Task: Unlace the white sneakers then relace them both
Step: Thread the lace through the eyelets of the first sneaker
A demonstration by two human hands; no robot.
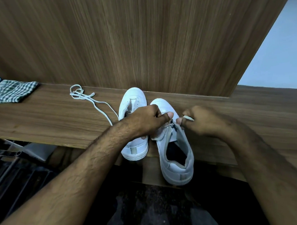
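Fingers of my left hand (pixel 144 120) curl round the tongue of the right sneaker (pixel 175 146) at mid-frame, while my right hand (pixel 202 122) pinches its lace end (pixel 188 117). Going left to right along the wooden shelf (pixel 46 122): a checked cloth (pixel 12 91) at the left edge, a loose lace (pixel 85 97), then the laceless left sneaker (pixel 134 125) beside the one I hold.

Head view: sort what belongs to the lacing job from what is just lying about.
Job:
left sneaker, laceless
right sneaker
loose lace on the wooden shelf
lace end pinched by the right hand
left hand on the right sneaker

Lying about:
checked cloth
metal rack
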